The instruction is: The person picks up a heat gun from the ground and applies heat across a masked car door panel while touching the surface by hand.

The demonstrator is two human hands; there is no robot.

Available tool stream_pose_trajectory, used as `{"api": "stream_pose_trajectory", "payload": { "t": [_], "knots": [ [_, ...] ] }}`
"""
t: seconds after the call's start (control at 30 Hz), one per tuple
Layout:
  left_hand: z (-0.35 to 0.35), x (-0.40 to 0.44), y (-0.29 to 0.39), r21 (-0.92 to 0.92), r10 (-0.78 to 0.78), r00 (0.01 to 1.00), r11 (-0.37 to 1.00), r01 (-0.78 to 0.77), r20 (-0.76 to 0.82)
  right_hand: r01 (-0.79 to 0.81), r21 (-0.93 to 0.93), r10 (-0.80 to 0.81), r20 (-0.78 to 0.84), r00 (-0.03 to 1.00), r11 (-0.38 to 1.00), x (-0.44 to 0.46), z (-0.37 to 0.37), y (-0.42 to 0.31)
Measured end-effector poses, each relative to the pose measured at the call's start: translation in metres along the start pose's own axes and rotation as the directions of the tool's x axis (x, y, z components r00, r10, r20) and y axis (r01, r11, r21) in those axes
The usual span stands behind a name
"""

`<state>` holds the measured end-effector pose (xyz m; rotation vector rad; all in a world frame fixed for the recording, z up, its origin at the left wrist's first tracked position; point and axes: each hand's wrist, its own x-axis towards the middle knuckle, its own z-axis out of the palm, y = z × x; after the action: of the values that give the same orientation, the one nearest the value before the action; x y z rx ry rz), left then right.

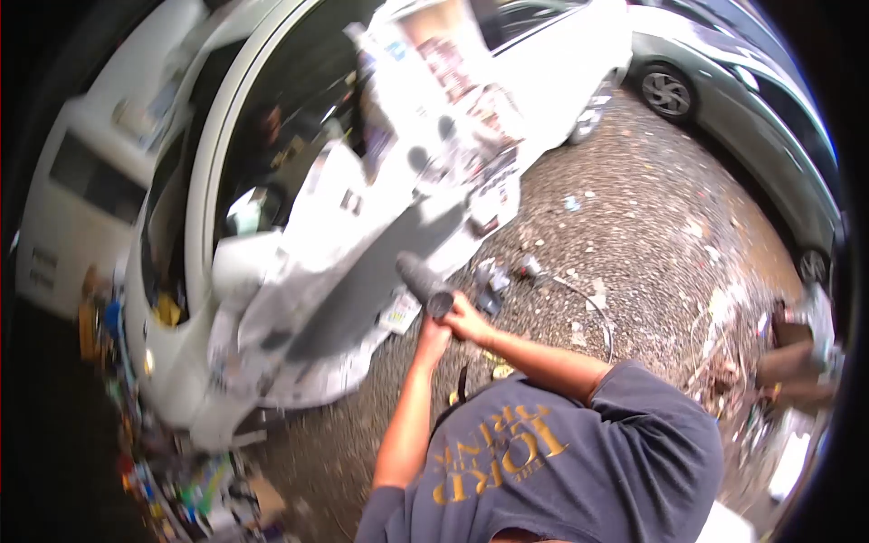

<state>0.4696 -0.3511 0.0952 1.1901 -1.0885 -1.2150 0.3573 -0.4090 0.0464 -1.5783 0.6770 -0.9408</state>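
Observation:
A dark grey, rough-looking cylinder (421,278) with a round, hollow-looking near end points away from me toward the car. My right hand (468,320) is closed around its near end. Just below and touching it, my left hand (435,331) is closed too, its fingers partly hidden; it seems to share the hold. Beyond the cylinder is a smooth grey patch (376,281) on the side of the white car (201,353). Newspaper sheets (339,195) cover the bodywork around that patch. The picture is somewhat blurred.
On the gravel (625,199) near my hands lie a small grey tool (491,279) and a fitting (530,265) with a dark hose or cable (597,306). A grey-green car (724,100) stands at the right. Mixed clutter (208,484) lies at the lower left.

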Motion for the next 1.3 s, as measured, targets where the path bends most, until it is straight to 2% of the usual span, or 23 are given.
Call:
{"api": "stream_pose_trajectory", "payload": {
  "t": [0.07,0.1,0.13,0.17,0.2,0.23,0.3,0.4,0.5,0.6,0.63,0.67,0.77,0.8,0.9,0.93,0.97,1.03,1.2,1.3],
  "knots": [
    [-0.004,0.001,0.006,0.070,-0.039,0.997,0.997,0.035,0.060,-0.055,0.090,0.062,-0.078,0.995,0.994,-0.013,0.007,-0.013],
    [-0.007,0.001,0.015,0.127,-0.190,0.980,0.975,0.182,0.057,-0.091,0.161,0.104,-0.079,0.991,0.983,-0.015,0.008,-0.015],
    [-0.014,0.006,0.003,0.023,-0.170,0.977,0.986,0.168,0.127,-0.089,0.199,0.102,-0.057,0.993,0.976,-0.020,0.005,-0.029],
    [-0.021,0.013,-0.010,-0.083,-0.150,0.971,0.982,0.168,0.187,-0.052,0.110,0.063,-0.100,0.993,0.993,-0.026,0.004,-0.043],
    [-0.030,0.019,-0.020,-0.018,-0.156,0.970,0.987,0.162,0.187,-0.057,-0.052,0.051,-0.094,0.994,0.997,-0.035,0.000,-0.054],
    [-0.033,0.013,0.000,0.083,-0.155,0.948,0.987,0.137,0.278,-0.065,-0.214,0.047,-0.085,0.995,0.975,-0.047,-0.005,-0.058],
    [-0.051,0.020,-0.015,0.119,-0.234,0.920,0.971,0.206,0.314,-0.230,-0.300,0.215,-0.083,0.973,0.926,-0.080,-0.008,-0.060],
    [-0.064,0.016,-0.007,0.194,-0.155,0.939,0.976,0.097,0.308,-0.335,-0.479,0.298,-0.154,0.942,0.811,-0.151,-0.016,-0.034],
    [-0.083,0.007,0.001,0.234,-0.106,0.928,0.972,0.021,0.358,-0.563,-0.495,0.473,-0.307,0.826,0.662,-0.235,-0.019,-0.018],
    [-0.105,-0.003,-0.013,0.353,-0.212,0.923,0.931,0.092,0.320,-0.706,-0.501,0.598,-0.389,0.701,0.501,-0.324,-0.019,0.013],
    [-0.112,-0.010,-0.015,0.404,-0.241,0.925,0.908,0.108,0.293,-0.768,-0.483,0.670,-0.405,0.622,0.421,-0.347,-0.018,0.018],
    [-0.121,-0.014,-0.024,0.428,-0.200,0.934,0.902,0.058,0.295,-0.820,-0.464,0.734,-0.418,0.535,0.334,-0.368,-0.016,0.021],
    [-0.134,-0.028,-0.027,0.498,-0.240,0.947,0.861,0.105,0.214,-0.936,-0.301,0.885,-0.365,0.290,0.182,-0.419,-0.016,0.042],
    [-0.139,-0.032,-0.032,0.552,-0.220,0.958,0.830,0.083,0.186,-0.936,-0.302,0.879,-0.377,0.292,0.182,-0.436,-0.019,0.050],
    [-0.152,-0.039,-0.046,0.505,-0.199,0.963,0.859,0.083,0.180,-0.957,-0.249,0.868,-0.430,0.247,0.149,-0.442,-0.020,0.038],
    [-0.156,-0.044,-0.047,0.500,-0.206,0.967,0.860,0.107,0.148,-0.959,-0.227,0.841,-0.474,0.260,0.169,-0.463,-0.024,0.067],
    [-0.160,-0.048,-0.049,0.495,-0.211,0.971,0.859,0.129,0.114,-0.965,-0.204,0.804,-0.540,0.249,0.162,-0.460,-0.021,0.060],
    [-0.167,-0.059,-0.047,0.549,-0.226,0.972,0.821,0.156,0.061,-0.985,-0.023,0.876,-0.455,0.162,0.170,-0.460,-0.025,0.068],
    [-0.181,-0.088,-0.026,0.515,-0.280,0.960,0.820,0.252,-0.023,-0.970,-0.116,0.836,-0.492,0.243,0.214,-0.461,-0.013,0.079],
    [-0.195,-0.104,-0.022,0.486,-0.292,0.955,0.830,0.275,-0.041,-0.945,-0.179,0.826,-0.460,0.325,0.273,-0.465,-0.007,0.090]
  ]
}}
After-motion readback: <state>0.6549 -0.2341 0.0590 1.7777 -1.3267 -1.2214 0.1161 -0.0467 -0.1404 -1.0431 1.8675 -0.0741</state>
